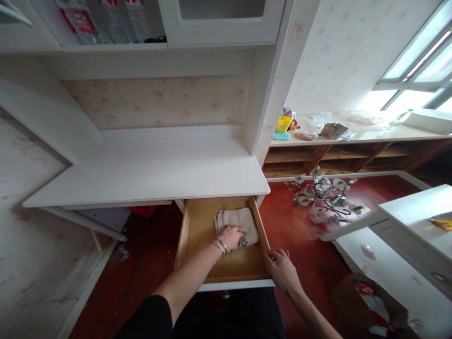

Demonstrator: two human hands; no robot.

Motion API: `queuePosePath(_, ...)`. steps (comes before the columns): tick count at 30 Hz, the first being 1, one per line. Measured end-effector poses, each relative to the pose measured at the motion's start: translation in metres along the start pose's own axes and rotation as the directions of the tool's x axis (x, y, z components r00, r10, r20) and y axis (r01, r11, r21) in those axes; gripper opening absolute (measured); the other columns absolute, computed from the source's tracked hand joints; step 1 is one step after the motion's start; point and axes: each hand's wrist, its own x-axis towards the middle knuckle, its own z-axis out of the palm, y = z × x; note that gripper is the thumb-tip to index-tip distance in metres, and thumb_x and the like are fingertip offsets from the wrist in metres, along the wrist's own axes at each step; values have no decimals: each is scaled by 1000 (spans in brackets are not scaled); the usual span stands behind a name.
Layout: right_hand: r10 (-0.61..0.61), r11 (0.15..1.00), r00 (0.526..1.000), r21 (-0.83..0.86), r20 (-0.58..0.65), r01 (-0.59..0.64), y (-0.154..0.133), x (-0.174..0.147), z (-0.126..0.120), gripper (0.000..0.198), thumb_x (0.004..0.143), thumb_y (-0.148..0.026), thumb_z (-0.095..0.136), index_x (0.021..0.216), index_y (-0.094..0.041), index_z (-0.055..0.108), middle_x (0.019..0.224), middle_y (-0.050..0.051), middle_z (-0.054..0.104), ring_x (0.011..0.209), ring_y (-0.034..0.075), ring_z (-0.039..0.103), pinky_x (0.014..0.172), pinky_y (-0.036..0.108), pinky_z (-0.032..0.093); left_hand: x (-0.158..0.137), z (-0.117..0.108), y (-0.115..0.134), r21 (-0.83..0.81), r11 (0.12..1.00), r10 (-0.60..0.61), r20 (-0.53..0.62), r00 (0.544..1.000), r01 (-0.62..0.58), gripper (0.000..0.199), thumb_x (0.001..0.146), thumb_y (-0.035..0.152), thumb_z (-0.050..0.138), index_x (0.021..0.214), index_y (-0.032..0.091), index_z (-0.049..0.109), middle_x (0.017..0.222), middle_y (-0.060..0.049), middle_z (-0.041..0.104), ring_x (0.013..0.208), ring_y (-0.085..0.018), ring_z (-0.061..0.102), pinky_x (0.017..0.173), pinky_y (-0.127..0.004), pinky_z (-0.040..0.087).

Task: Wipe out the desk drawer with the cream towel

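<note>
A pulled-out wooden drawer (197, 230) juts from under the white desk toward my body. Inside it, toward the right side, lies a folded beige cloth (243, 219) with dark stripes at one edge and a dark printed pattern near its front. My left hand (230, 237), with bangles at the wrist, rests on the cloth with curled fingers gripping it; part of the cloth is hidden beneath. At the drawer's front right corner, my right hand (281, 269) is closed over the side edge, its fingertips partly out of sight.
The white desktop (155, 169) spreads behind the drawer, below a cabinet holding plastic bottles (83, 23). A dismantled chandelier (325, 195) lies on the red floor at right. A low shelf unit (293, 160), a white cabinet (420, 212) and a cardboard box (348, 301) also stand right.
</note>
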Motion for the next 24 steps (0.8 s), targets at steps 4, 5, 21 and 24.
queuePosePath(4,-7,1000,1000,-8,9,8,3,1,1,33,88,-39,40,82,-22,68,105,4,62,92,17,59,80,26,39,-34,9,22,15,993,116,35,993,-117,47,74,26,62,120,34,57,107,-5,57,95,-24,56,85,-40,44)
queuePosePath(5,-11,1000,1000,-11,10,11,3,2,2,33,88,-39,40,82,-22,68,106,4,62,92,17,59,80,26,39,-41,11,27,15,990,138,39,990,-139,46,74,26,61,119,35,57,108,-5,56,95,-25,55,84,-40,45)
queuePosePath(21,8,1000,1000,-25,17,-8,3,3,2,34,87,-40,39,82,-23,68,105,3,62,93,17,59,80,26,39,-22,19,62,-248,945,-225,-26,974,212,81,68,67,56,140,39,33,158,-5,5,137,-49,9,88,-75,33)
queuePosePath(24,7,1000,1000,-21,15,-7,1,2,0,33,86,-39,40,80,-23,67,103,3,62,92,17,60,79,26,40,-12,25,66,-249,920,-297,62,953,303,94,62,71,60,144,42,24,159,-3,-2,137,-53,6,84,-77,33)
